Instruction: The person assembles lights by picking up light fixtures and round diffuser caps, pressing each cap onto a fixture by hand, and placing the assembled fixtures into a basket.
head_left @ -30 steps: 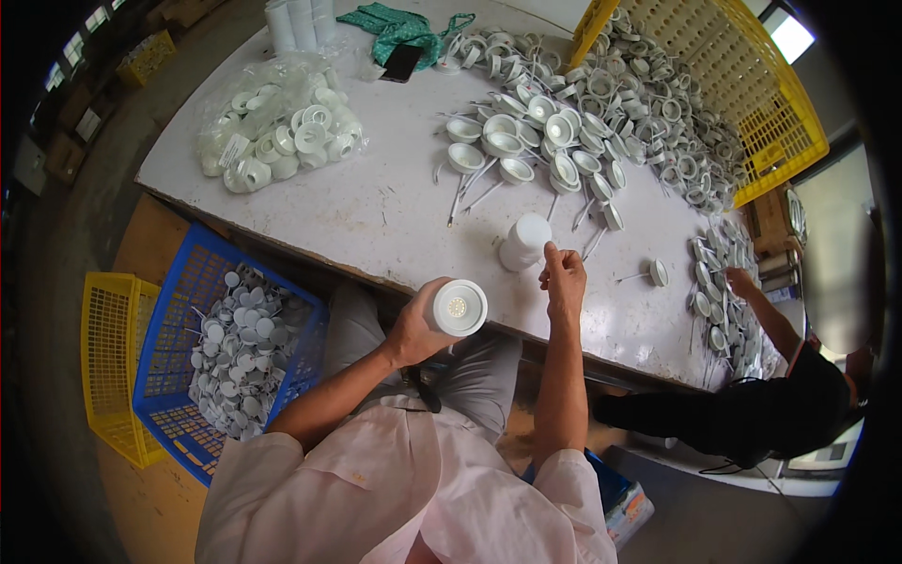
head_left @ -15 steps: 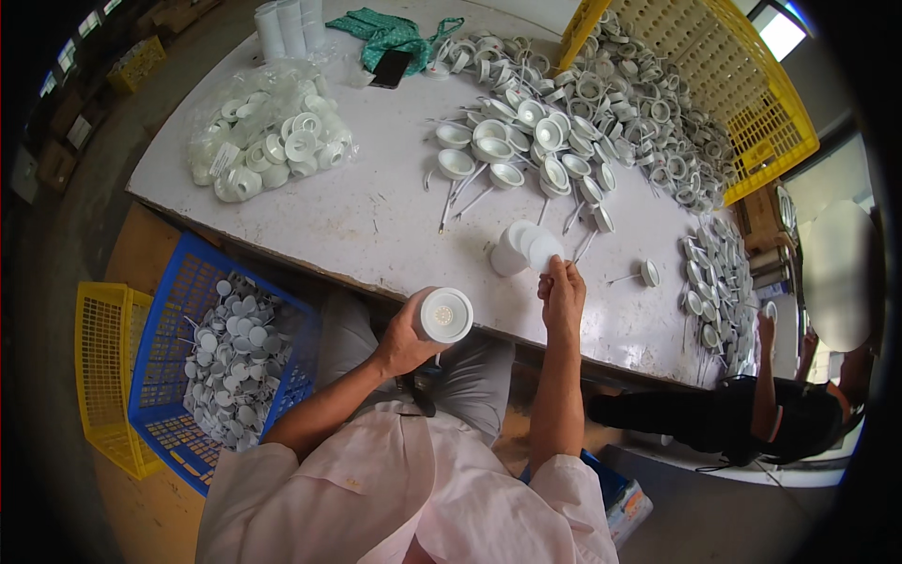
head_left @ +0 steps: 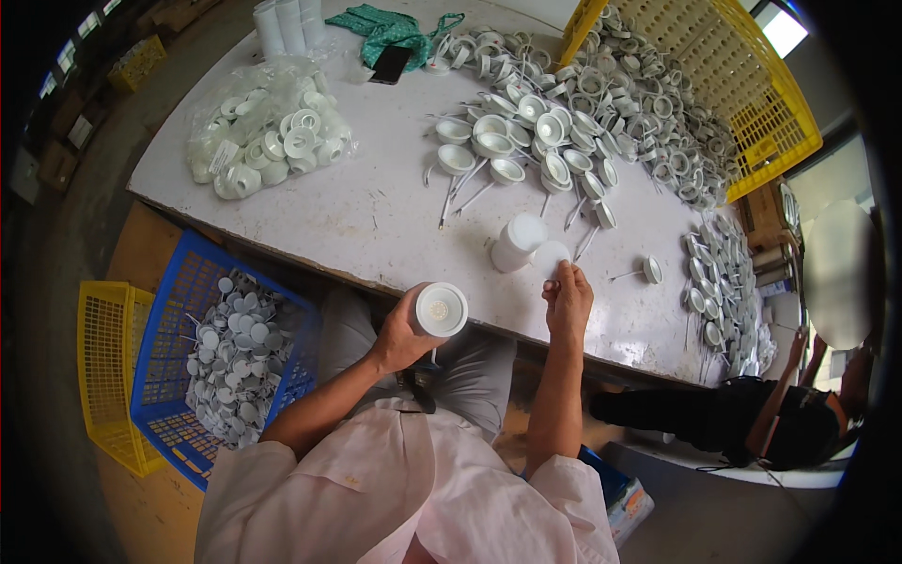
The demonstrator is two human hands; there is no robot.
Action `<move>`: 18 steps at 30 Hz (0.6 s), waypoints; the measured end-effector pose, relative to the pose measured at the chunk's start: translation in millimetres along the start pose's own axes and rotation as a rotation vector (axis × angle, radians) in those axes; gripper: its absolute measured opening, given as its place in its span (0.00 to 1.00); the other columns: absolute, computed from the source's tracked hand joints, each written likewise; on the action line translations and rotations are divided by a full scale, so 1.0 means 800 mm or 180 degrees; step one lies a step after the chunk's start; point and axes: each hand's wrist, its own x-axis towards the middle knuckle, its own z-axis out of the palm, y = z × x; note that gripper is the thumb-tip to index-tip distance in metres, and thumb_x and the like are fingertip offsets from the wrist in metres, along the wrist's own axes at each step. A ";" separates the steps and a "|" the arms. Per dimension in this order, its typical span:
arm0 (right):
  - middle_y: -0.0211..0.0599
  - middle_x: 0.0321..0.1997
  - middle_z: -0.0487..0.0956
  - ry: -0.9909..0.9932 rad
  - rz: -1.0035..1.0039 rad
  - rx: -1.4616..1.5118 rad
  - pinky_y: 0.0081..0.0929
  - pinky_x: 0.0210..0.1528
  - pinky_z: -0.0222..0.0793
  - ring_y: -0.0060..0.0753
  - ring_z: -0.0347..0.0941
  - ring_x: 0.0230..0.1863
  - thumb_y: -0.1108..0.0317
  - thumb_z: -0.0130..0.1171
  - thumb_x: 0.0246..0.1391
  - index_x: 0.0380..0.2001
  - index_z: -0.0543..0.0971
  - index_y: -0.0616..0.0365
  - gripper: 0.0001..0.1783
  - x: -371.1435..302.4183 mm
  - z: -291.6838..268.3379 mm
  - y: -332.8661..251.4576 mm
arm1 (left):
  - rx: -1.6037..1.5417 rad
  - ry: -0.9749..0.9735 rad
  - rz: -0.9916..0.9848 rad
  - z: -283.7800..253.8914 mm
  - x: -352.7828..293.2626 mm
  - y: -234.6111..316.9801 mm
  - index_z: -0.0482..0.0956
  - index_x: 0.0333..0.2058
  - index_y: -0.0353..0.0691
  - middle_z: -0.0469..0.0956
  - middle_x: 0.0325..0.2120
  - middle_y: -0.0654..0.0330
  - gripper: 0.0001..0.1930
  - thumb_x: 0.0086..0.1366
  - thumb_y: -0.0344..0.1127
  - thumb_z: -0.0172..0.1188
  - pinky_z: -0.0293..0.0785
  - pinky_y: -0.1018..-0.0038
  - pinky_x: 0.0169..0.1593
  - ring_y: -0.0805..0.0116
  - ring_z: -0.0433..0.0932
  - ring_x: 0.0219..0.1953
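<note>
While your left fingers [head_left: 400,329] curl around a round white housing [head_left: 442,309], your right fingers [head_left: 567,285] pinch a thin white disc [head_left: 550,255].
The left ones spread about as wide as the housing, gripping its side; the right ones are nearly closed, on the disc's edge. Just left of your right fingers, a white cylinder [head_left: 513,253] stands on the worktop [head_left: 376,211]; farther beyond them lie white cups with wires [head_left: 507,171].

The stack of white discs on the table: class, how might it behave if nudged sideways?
The stack would probably shear apart or topple, since it stands free on the table as loose-looking layers. Each piece is likely light: the right hand pinches one disc near its edge. That disc also seems fairly stiff, showing no obvious sag.
</note>
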 end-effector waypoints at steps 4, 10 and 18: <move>0.30 0.22 0.74 -0.0193 0.0392 0.0912 0.15 0.23 0.69 0.22 0.73 0.23 0.71 0.55 0.58 0.31 0.74 0.61 0.05 -0.042 0.009 -0.007 | 0.0012 -0.0203 -0.0064 0.000 0.007 0.021 0.57 0.59 0.33 0.68 0.52 0.55 0.40 0.49 0.25 0.69 0.63 0.71 0.59 0.67 0.67 0.56; 0.29 0.22 0.74 -0.0344 0.0692 0.0830 0.14 0.23 0.69 0.21 0.71 0.21 0.73 0.56 0.57 0.27 0.73 0.58 0.05 -0.082 0.021 0.012 | -0.0136 -0.0229 -0.0056 0.020 0.023 0.023 0.60 0.58 0.35 0.70 0.51 0.54 0.38 0.48 0.27 0.68 0.65 0.70 0.58 0.65 0.69 0.55; 0.29 0.20 0.74 -0.0352 0.0864 0.0401 0.14 0.20 0.68 0.19 0.71 0.19 0.70 0.55 0.59 0.25 0.72 0.56 0.08 -0.090 0.026 0.028 | 0.0093 -0.0494 -0.0072 0.015 0.027 0.027 0.54 0.61 0.33 0.65 0.55 0.55 0.40 0.53 0.24 0.66 0.69 0.71 0.56 0.67 0.67 0.56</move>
